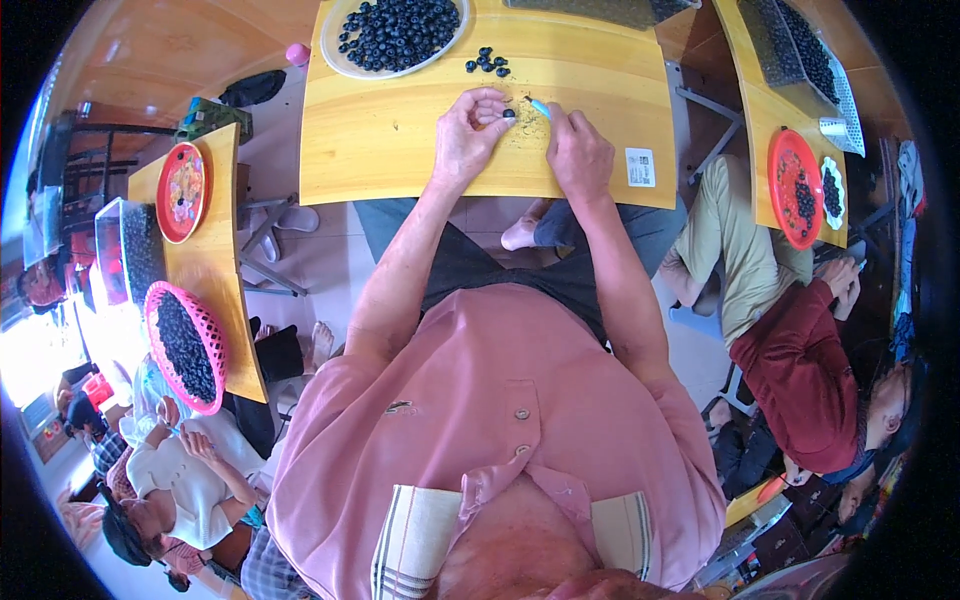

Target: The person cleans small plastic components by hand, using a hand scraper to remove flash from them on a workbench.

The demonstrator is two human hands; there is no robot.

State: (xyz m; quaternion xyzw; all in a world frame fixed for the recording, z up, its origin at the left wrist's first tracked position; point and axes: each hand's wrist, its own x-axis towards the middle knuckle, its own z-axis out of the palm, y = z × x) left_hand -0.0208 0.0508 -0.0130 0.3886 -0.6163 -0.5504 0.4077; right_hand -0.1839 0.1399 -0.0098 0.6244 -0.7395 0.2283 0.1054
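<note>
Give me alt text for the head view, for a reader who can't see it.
A person's left hand holds a dark round berry above a yellow wooden table, while the right hand holds a slim light-blue tool close by. Farther back are several loose berries and a pale-rimmed bowl holding many more; other people sit on both sides.

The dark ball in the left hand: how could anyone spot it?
Find the middle yellow table, then the left hand above it. At its thumb is the dark ball. On this table, others sit in a bowl or loose cluster; only it is held.
</note>
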